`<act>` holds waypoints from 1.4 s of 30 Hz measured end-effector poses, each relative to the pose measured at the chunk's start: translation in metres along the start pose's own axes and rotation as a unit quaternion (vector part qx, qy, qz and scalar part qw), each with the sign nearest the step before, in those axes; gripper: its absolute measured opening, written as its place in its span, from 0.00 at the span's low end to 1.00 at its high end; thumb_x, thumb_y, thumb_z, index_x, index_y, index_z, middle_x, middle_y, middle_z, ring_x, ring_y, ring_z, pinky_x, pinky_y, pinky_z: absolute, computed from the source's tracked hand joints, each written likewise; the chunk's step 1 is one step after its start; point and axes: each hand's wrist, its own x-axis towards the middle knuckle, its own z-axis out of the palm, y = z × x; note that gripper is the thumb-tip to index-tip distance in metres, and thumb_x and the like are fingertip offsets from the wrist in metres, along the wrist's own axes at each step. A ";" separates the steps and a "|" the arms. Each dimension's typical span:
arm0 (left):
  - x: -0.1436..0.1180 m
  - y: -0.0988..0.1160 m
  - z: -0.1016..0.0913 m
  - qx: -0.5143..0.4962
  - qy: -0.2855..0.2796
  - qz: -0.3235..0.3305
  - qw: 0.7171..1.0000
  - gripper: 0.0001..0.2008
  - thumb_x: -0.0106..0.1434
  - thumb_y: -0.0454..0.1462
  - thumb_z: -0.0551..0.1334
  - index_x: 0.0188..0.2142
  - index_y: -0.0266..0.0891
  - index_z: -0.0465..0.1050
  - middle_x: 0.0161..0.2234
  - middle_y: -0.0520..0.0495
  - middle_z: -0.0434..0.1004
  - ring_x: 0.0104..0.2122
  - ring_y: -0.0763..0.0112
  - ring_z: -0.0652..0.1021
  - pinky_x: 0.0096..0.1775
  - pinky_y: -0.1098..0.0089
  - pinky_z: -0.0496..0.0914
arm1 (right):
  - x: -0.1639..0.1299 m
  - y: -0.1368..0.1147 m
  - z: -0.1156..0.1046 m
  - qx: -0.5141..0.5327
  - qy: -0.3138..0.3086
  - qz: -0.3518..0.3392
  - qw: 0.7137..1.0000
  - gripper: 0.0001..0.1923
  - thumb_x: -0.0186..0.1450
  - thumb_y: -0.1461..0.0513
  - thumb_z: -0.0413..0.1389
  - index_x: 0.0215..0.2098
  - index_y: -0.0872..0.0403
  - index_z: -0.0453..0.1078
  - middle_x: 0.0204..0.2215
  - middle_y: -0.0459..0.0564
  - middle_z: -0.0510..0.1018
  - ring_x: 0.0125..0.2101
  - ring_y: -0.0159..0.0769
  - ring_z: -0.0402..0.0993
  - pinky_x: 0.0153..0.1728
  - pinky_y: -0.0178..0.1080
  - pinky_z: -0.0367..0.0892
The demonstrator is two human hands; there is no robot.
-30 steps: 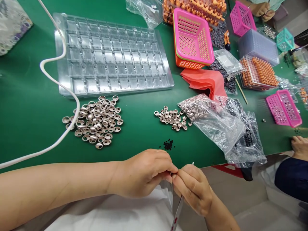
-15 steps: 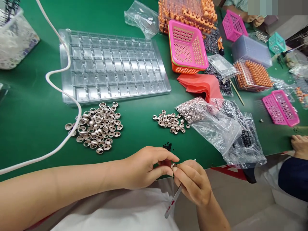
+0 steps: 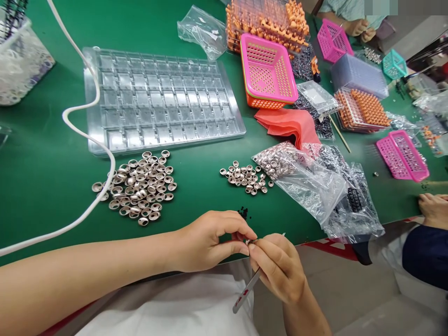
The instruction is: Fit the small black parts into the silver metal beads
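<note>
Just off the table's front edge, my left hand (image 3: 213, 240) pinches a small silvery metal part (image 3: 249, 241) between thumb and forefinger. My right hand (image 3: 280, 266) is closed around metal tweezers (image 3: 246, 290) with red marks, and its fingertips meet the same part, which they mostly cover. A tweezer end pokes out above the right knuckles. Beyond my hands lies a small heap of tiny black pieces (image 3: 244, 213). Further back are a little pile of silvery cup-shaped parts (image 3: 247, 177) and, to the left, a bigger pile of larger hollow ones (image 3: 142, 186).
Behind the piles lies a clear compartment tray (image 3: 157, 100), crossed at its left by a white cable (image 3: 87, 136). Right of it are a pink basket (image 3: 269, 70), red cloth (image 3: 287, 123) and plastic bags (image 3: 315, 191). A co-worker's hand (image 3: 434, 207) rests at the right edge.
The whole view has shifted slightly. My hands stay together at the small part, which has turned a little between my fingertips. The tweezers keep nearly the same slant.
</note>
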 end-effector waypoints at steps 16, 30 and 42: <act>-0.002 -0.003 0.002 0.029 0.031 0.045 0.998 0.06 0.68 0.32 0.66 0.44 0.36 0.79 0.34 0.44 0.83 0.34 0.70 0.81 0.39 0.74 0.76 | 0.000 -0.001 -0.007 -0.014 -0.032 -0.021 0.999 0.18 0.68 0.72 0.50 0.54 0.68 0.72 0.42 0.62 0.80 0.40 0.44 0.77 0.33 0.44 0.74; -0.005 -0.003 0.006 0.057 0.045 0.069 0.995 0.05 0.68 0.30 0.65 0.43 0.37 0.78 0.30 0.47 0.83 0.30 0.71 0.80 0.36 0.74 0.75 | 0.000 -0.004 -0.008 -0.011 -0.046 -0.024 0.999 0.18 0.67 0.73 0.52 0.55 0.69 0.71 0.40 0.62 0.81 0.40 0.43 0.78 0.34 0.44 0.78; -0.007 0.002 0.008 0.073 0.065 0.071 0.993 0.05 0.67 0.29 0.64 0.42 0.35 0.77 0.30 0.46 0.82 0.29 0.71 0.79 0.34 0.75 0.74 | 0.003 -0.002 0.001 -0.024 -0.002 -0.033 0.999 0.12 0.66 0.73 0.56 0.47 0.64 0.74 0.38 0.58 0.80 0.38 0.39 0.79 0.31 0.40 0.78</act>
